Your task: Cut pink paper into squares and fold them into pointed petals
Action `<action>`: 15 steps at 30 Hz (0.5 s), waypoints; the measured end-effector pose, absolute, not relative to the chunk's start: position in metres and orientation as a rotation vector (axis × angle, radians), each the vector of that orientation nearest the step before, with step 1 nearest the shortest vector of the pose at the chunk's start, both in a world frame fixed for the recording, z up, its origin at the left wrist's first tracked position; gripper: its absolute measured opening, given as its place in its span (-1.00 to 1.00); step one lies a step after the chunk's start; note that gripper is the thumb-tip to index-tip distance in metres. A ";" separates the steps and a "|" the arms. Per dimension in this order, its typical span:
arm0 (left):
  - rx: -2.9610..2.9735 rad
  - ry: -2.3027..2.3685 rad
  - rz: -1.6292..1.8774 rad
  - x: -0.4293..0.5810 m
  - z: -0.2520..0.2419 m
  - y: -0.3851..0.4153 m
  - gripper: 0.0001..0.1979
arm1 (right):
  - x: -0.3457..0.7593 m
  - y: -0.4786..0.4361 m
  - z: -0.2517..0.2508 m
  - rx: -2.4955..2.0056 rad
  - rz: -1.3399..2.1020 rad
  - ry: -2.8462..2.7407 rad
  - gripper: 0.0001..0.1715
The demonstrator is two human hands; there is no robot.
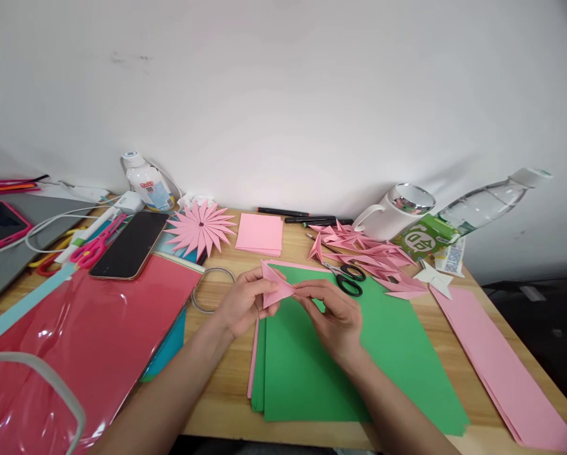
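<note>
A small folded piece of pink paper (274, 288) is held between my two hands, above the left edge of the green paper sheets (321, 360). My left hand (248, 300) grips its left side between thumb and fingers. At its right-hand point, the fingertips of my right hand (333, 313) pinch the paper. Black-handled scissors (348, 278) lie just beyond my right hand. Behind them is a heap of folded pink paper pieces (373, 256). A stack of square pink paper (259, 232) sits farther back, with a pink paper star wheel (201, 224) to its left.
On the left are a red plastic-covered pack (103, 341), a phone (131, 245), pink scissors (98, 241), a tape roll (208, 291) and a white bottle (148, 180). A mug (392, 212), a tilted clear bottle (492, 202) and pink strips (501, 366) occupy the right.
</note>
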State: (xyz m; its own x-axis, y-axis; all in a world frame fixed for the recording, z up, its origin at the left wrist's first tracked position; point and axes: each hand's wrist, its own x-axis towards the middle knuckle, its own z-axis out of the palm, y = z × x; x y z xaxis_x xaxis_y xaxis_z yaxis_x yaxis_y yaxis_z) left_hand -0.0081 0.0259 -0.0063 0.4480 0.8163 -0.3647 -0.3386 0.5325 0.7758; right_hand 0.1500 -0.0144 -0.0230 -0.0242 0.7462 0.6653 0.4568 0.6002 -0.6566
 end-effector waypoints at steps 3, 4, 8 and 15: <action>0.660 0.811 0.792 -0.007 -0.006 0.026 -0.89 | 0.150 -0.016 -0.023 -0.987 0.256 -1.695 -0.76; 0.658 0.811 0.794 -0.007 -0.007 0.026 -0.89 | 0.150 -0.016 -0.023 -0.989 0.253 -1.695 -0.75; 0.711 0.812 0.803 -0.009 -0.007 0.026 -0.91 | 0.152 -0.014 -0.023 -1.050 0.593 -1.570 -0.88; 1.229 0.836 0.762 -0.011 -0.003 0.024 -0.94 | 0.153 -0.007 -0.024 -1.158 1.643 -1.095 -0.51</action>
State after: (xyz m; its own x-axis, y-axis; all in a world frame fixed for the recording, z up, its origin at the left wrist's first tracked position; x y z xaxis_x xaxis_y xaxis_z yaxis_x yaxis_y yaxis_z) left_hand -0.0108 0.0245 -0.0034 0.4955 0.8590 -0.1289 -0.0490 0.1759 0.9832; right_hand 0.1528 -0.0068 -0.0241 -0.2337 0.9417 -0.2419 -0.1396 -0.2787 -0.9502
